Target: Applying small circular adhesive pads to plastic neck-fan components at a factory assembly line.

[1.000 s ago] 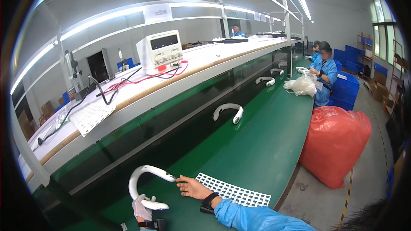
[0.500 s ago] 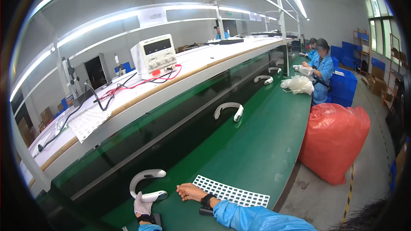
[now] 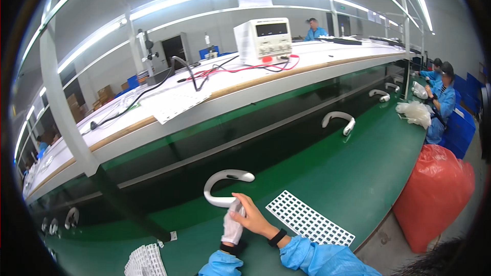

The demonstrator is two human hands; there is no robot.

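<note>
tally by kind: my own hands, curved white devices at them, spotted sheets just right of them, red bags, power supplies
Left hand and right hand: 2
Curved white device: 1
Spotted sheet: 1
Red bag: 1
Power supply: 1
Total: 6

Ring (image 3: 208, 189): white and smooth, a thick C-shaped band.
Opening: faces right.
Far prong (image 3: 248, 177): in plain view, curving round to a blunt, rounded tip clear of both hands.
Inset (image 3: 232, 177): dark, narrow and oval, set along the far prong short of its tip.
Near prong (image 3: 220, 201): closer to the person, its end covered by the hands.
Left hand (image 3: 233, 222): white-gloved, fingers at the near prong's end; their grip is hidden.
Right hand (image 3: 253, 216): bare, laid over the gloved fingers; any contact with the ring is unclear.
Place: over the green bench (image 3: 286, 176); whether it rests there cannot be told.
</note>
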